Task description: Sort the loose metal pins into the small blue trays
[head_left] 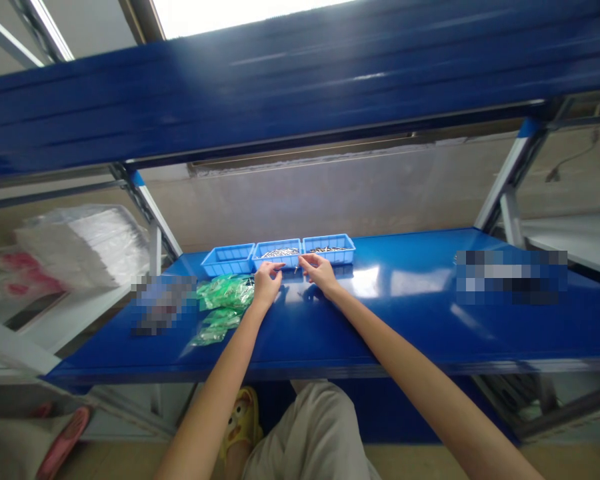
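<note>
Right grip (pixel 320 271) is pinched closed on a small slim piece (pixel 296 269), which is held toward the left grip (pixel 267 285), its long axis seemingly upright, before the middle tray (pixel 292 261), while whether anything is held by the left cannot be told.

Small piece (pixel 296 269) at right hand (pixel 320 272): too tiny for me to identify. Blurred object (pixel 511 277), right of grip: unreadable.

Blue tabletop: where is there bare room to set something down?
Bare: between the forearms, near the front edge; and right of the right forearm, up to the pixelated patch. Crowded: around the left hand, right hand, blue bins and green plastic bags.
</note>
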Demonstrator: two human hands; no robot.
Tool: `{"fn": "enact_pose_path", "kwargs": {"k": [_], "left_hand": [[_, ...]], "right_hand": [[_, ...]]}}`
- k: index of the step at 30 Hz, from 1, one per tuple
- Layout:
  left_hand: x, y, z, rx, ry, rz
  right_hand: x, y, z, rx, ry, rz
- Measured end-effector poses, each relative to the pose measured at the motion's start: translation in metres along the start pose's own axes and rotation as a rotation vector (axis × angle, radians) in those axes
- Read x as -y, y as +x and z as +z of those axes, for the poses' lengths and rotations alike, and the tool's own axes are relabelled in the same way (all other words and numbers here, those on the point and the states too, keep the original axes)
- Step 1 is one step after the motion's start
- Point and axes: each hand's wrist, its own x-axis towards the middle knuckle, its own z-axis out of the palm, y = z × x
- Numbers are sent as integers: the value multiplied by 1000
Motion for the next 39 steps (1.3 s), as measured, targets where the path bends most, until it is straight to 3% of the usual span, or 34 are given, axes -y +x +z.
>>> {"fn": "enact_pose_path", "kwargs": {"k": [3, 6, 10, 13, 17, 21, 25, 31, 39], "left_hand": [[0, 0, -4, -68, 302, 90], [-4, -3, -10, -136, 503, 58], [-9, -4, -19, -260, 615, -14], [-10, -4, -22, -290, 655, -55], [-7, -5, -19, -199, 697, -44], [-3, -6, -13, -3, 748, -5], [-2, -6, -10, 113, 797, 28], [-3, -5, -11, 144, 802, 42], [-2, -4, -7, 243, 627, 194]], "right_hand": [[6, -2, -3, 13, -14, 67], [12, -4, -4, -17, -66, 108], [15, -2, -2, -48, -98, 120], [15, 2, 1, 3, 27, 55], [16, 6, 3, 130, 175, -66], [14, 1, 2, 197, 92, -56], [11, -4, 4, 181, -23, -25], [7, -4, 6, 107, -80, -18], [-4, 2, 4, 27, -181, -48]]}}
